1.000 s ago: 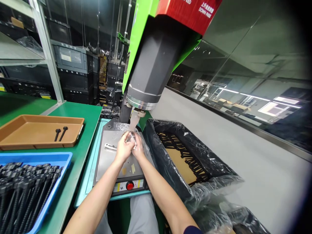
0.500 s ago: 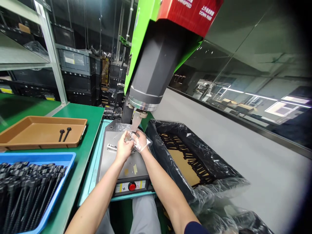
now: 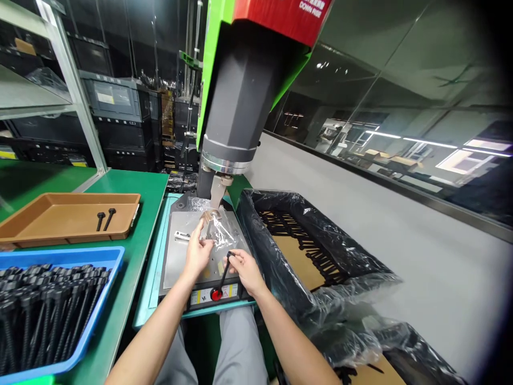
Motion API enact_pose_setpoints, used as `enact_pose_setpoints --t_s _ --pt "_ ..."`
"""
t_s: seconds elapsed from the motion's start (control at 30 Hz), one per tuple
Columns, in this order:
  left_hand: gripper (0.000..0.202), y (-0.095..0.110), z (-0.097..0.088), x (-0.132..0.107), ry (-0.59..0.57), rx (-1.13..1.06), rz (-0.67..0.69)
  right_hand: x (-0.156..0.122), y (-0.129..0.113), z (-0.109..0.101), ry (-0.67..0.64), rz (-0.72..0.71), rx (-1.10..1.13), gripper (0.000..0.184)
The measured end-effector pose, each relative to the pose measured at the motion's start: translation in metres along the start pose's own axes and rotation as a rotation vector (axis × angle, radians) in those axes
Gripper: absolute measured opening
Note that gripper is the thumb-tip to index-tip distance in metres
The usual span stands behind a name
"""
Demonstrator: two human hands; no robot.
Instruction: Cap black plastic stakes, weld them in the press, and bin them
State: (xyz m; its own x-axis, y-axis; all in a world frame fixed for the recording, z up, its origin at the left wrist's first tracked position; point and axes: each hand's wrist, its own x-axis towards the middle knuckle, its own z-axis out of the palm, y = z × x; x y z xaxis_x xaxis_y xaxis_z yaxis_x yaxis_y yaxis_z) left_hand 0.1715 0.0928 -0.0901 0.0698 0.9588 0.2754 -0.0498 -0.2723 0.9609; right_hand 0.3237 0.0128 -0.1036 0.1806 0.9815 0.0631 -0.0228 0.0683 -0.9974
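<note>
My right hand (image 3: 246, 270) pinches a slim black rod with a knobbed head (image 3: 226, 270) by its upper end, and the rod hangs over the front of the machine's metal base plate (image 3: 176, 262). Its lower tip overlaps the red button (image 3: 216, 294) in the view. Beside the fixture, my left hand (image 3: 197, 253) has its index finger stretched forward and thumb apart, with nothing visible in it. Clear plastic film (image 3: 224, 232) covers the fixture under the pale metal horn (image 3: 218, 191). The horn's tip is close above the film.
On the left, a blue bin (image 3: 118, 262) holds many black rods, and a brown tray (image 3: 80, 211) carries two shorter black pieces. To the right, a black crate lined with plastic (image 3: 276, 267) contains rows of black parts on cardboard. The green-and-red machine head (image 3: 240, 96) rises ahead.
My right hand has moved back from the fixture toward me, now with the black rod in view. My left hand has drawn slightly back and its index finger has straightened. The camera view has shifted slightly.
</note>
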Motion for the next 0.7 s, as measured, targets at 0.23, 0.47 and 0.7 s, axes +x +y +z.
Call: enact_pose_setpoints --t_s 0.23,0.47,0.7 --pt "0.045 0.014 -0.017 -0.071 0.085 0.146 0.017 -0.038 -0.019 -0.003 -0.011 -0.035 0.057 0.042" --pt "0.025 0.038 -0.010 -0.111 -0.357 0.165 0.014 -0.054 -0.037 0.017 0.009 -0.176 0.098 0.033" --pt "0.013 0.036 -0.013 -0.111 -0.327 0.213 0.005 -0.058 -0.030 0.018 0.007 -0.149 0.036 0.037"
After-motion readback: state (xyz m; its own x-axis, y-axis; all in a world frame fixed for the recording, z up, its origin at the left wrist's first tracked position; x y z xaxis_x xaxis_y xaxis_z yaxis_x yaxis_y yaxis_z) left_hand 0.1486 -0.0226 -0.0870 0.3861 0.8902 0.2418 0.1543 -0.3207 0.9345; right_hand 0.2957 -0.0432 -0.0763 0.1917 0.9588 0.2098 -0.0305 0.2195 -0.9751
